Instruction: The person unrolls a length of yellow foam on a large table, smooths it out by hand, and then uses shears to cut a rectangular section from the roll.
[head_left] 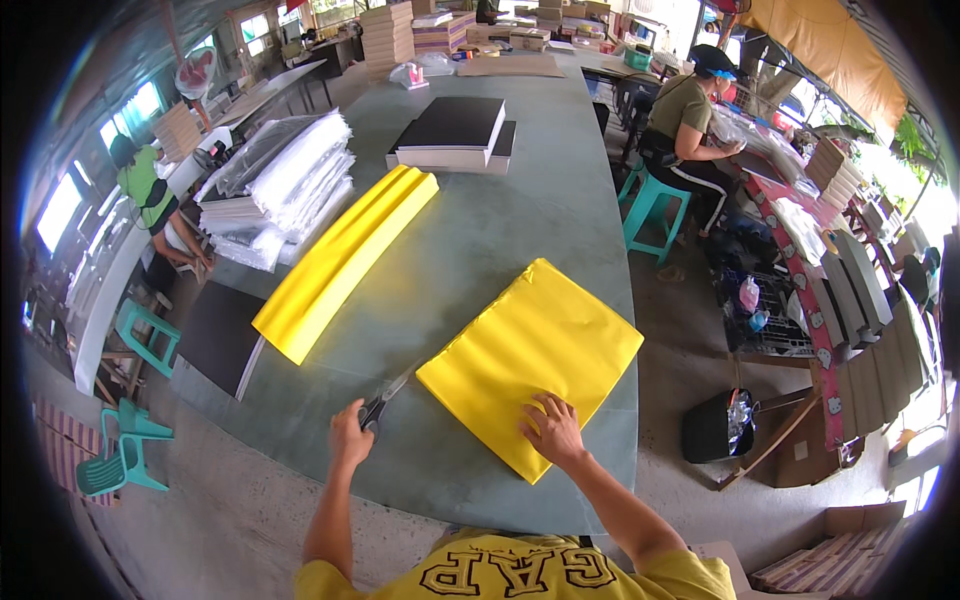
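My left hand (350, 433) is closed round the black handles of a pair of scissors (384, 398), whose metal blades point toward the yellow piece in front of me. Fingers spread, my right hand (553, 428) lies flat on that glossy yellow sheet (535, 345), which looks folded over into a flat, roughly square shape with a slightly crumpled left edge. Whether anything is inside it is hidden. Farther left, a long yellow strip of the same material (345, 262), folded or rolled with creases along it, lies across the table. Neither hand touches it.
Both yellow pieces lie on a long grey-green table (500, 220). A stack of plastic-wrapped packs (280, 185), a black-covered book (225, 335) and thick black books (455, 130) share it. One person sits on a teal stool (655, 205) at right; another stands far left.
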